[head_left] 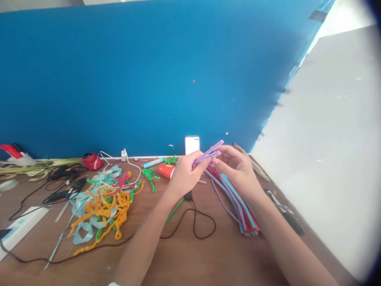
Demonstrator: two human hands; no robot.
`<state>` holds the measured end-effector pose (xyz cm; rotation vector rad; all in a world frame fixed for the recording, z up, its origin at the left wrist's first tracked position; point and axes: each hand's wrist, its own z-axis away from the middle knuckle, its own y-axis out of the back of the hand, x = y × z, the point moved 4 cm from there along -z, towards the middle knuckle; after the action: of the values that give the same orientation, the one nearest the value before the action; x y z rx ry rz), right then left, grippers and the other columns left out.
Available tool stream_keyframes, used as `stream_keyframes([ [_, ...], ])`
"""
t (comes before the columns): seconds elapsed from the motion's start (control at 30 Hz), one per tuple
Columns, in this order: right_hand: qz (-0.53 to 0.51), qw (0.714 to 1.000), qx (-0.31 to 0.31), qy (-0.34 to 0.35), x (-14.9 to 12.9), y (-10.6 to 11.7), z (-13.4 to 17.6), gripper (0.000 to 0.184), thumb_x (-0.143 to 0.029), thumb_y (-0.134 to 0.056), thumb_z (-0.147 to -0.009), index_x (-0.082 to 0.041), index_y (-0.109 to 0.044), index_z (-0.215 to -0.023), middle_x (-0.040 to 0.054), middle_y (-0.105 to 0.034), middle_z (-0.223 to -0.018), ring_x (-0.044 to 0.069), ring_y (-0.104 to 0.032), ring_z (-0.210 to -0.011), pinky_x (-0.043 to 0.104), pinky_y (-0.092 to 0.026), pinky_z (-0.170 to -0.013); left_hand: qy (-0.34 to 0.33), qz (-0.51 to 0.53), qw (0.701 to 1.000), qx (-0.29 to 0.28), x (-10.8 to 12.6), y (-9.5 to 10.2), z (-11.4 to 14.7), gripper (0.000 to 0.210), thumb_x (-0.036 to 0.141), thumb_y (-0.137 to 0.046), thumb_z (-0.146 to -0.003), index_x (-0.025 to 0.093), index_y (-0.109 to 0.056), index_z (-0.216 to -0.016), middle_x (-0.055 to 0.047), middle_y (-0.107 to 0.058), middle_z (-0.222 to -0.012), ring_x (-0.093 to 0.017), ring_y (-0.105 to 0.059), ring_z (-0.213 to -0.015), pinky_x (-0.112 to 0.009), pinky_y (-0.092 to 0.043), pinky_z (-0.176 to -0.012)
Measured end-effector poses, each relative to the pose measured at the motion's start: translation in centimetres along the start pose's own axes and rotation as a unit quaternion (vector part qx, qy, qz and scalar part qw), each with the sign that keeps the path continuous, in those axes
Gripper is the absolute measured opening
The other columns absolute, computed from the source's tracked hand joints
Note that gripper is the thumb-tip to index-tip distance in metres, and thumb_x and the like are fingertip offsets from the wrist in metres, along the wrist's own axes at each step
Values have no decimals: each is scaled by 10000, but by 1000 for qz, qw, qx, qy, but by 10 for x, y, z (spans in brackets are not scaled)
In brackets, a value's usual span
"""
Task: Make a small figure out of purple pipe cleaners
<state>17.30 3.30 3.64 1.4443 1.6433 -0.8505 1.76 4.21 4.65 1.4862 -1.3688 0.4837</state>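
Observation:
My left hand (185,174) is closed around light purple pipe cleaners (212,151), whose ends stick out up and to the right past the fingers. Curled close beside them, my right hand (239,169) pinches near the end of the lower strand; its exact grip is partly hidden. Below the right hand a bundle of loose pipe cleaners (235,202) in purple, light blue and red lies on the table. Just behind the left hand stands a phone (192,144) with a lit screen, and a red container (166,171) is partly covered by that hand.
On the left of the wooden table (208,258) lies a tangle of orange pipe cleaners (119,206) with light blue ribbon (83,232). Glue guns (67,190), a white power strip (25,228) and black cable (205,237) spread around. A blue partition (149,79) closes off the back.

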Motion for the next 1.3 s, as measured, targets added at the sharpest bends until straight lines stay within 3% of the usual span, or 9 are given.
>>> stream_keyframes([
  [0.37,19,999,-34,5,-2,2,-3,350,-269,-734,-861,-221,-634,-1192,68,-694,-1071,188,-653,-931,345,-544,-828,-5,-69,997,14,-4,-2,-1,292,409,-527,-951,171,-575,-788,46,-462,-635,-100,-368,-600,-248,-254,-575],
  [0.53,30,999,-12,44,-1,2,-3,419,-203,-726,-858,-239,-600,-1256,30,-686,-964,169,-645,-884,322,-537,-790,19,-5,1000,19,-9,-5,-1,303,426,-526,-952,162,-621,-839,23,-524,-708,-107,-393,-645,-239,-280,-590],
  [0.73,99,991,47,79,-7,0,0,457,-121,-688,-844,-249,-581,-1269,-9,-680,-852,165,-664,-810,316,-524,-751,73,139,987,20,-10,-10,-3,326,440,-607,-910,156,-562,-756,47,-412,-632,-76,-308,-579,-216,-240,-533],
  [0.83,182,971,69,140,-12,0,4,459,-65,-655,-842,-262,-588,-1252,-8,-721,-862,174,-689,-817,331,-530,-782,133,221,966,5,-12,-13,0,350,467,-633,-891,174,-511,-743,85,-304,-537,-58,-219,-479,-215,-172,-460],
  [1.0,314,896,53,309,-20,-4,11,374,-6,-587,-864,-269,-627,-1126,3,-745,-900,171,-664,-799,322,-513,-738,174,304,936,-42,-13,-17,2,326,452,-645,-884,175,-522,-765,105,-258,-495,-52,-158,-433,-225,-122,-422],
  [1.07,318,904,48,281,-19,-4,8,271,-62,-603,-891,-252,-643,-1079,14,-737,-916,165,-653,-795,315,-505,-730,161,279,946,-17,-14,-15,0,329,452,-637,-889,176,-519,-755,103,-258,-494,-54,-168,-439,-227,-140,-433],
  [1.17,232,964,43,126,-11,2,0,100,-252,-609,-949,-220,-664,-1026,28,-722,-908,158,-643,-776,300,-495,-706,101,174,979,45,-13,-8,-2,340,456,-618,-905,168,-523,-749,78,-328,-556,-62,-253,-504,-223,-216,-493],
  [1.23,141,990,6,25,-5,2,-4,218,-372,-549,-987,-200,-671,-931,23,-698,-816,144,-623,-718,280,-471,-653,54,86,993,63,-10,-4,-3,345,448,-586,-928,162,-522,-745,56,-383,-622,-75,-314,-579,-228,-260,-551],
  [1.3,66,996,-47,-48,-1,0,-5,347,-445,-506,-999,-186,-653,-823,15,-661,-724,127,-592,-653,261,-435,-600,23,12,998,59,-7,-3,-3,358,439,-555,-947,165,-494,-725,50,-393,-641,-85,-330,-614,-238,-265,-572],
])
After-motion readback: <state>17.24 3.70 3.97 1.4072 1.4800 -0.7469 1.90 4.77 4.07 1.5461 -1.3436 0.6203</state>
